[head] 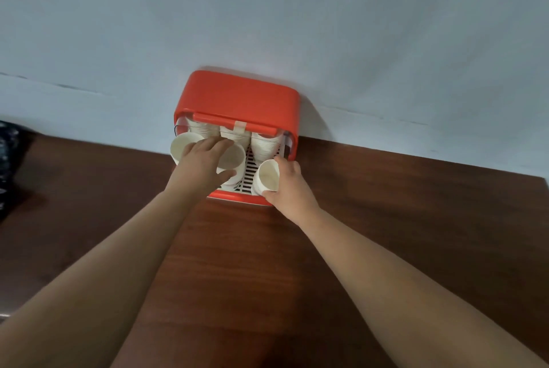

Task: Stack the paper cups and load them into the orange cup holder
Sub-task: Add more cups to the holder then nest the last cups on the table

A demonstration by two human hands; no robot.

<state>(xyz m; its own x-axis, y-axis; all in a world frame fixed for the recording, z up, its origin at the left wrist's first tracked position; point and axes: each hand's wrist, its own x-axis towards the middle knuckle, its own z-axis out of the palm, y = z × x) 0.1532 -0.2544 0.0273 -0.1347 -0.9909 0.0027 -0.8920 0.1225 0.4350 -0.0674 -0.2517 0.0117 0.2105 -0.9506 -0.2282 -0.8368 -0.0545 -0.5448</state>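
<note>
The orange cup holder (237, 94) stands against the wall at the table's far edge, its front open over a white slotted tray (251, 170). Several stacks of white paper cups (266, 145) fill its back row. My left hand (205, 162) reaches into the holder's left side and grips a cup stack (230, 157) in the middle front, with another cup (182, 146) just left of it. My right hand (289, 186) holds a cup stack (267, 176) at the holder's front right, mouth facing me.
The brown wooden table (267, 278) runs toward me from the pale wall (297, 26). A dark object (7, 160) sits at the far left edge.
</note>
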